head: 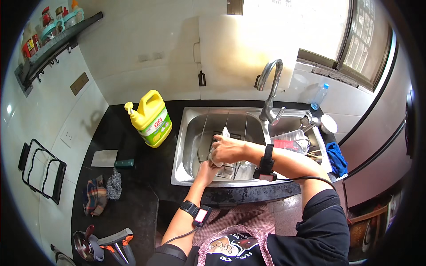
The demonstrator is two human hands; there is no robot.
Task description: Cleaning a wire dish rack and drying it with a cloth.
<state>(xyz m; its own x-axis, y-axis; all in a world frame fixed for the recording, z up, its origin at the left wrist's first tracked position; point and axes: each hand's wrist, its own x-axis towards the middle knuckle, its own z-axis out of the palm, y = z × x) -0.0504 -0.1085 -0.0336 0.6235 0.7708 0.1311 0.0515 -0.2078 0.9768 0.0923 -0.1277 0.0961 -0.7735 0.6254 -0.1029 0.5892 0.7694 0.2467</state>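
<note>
Over the left basin of a steel double sink [181, 149], both hands are closed around a whitish cloth [226, 132]. My right hand [229, 149] grips its upper part, and one end of the cloth sticks up past the fingers. Just below, my left hand [208, 172] holds the lower part, close against the right hand. Much of the cloth is hidden by the fingers. Under the hands, a black wire rack [237, 168] lies in the basin, partly covered by them. A chrome faucet [273, 89] rises behind, its spout angled over the sink.
A plastic basket [289, 141] and utensils fill the right basin. A yellow detergent jug [151, 119] stands left of the sink. Farther left lie a cleaver [105, 158], a scouring pad [114, 186] and a plaid cloth [95, 196]. A blue cloth [336, 159] hangs at the right edge.
</note>
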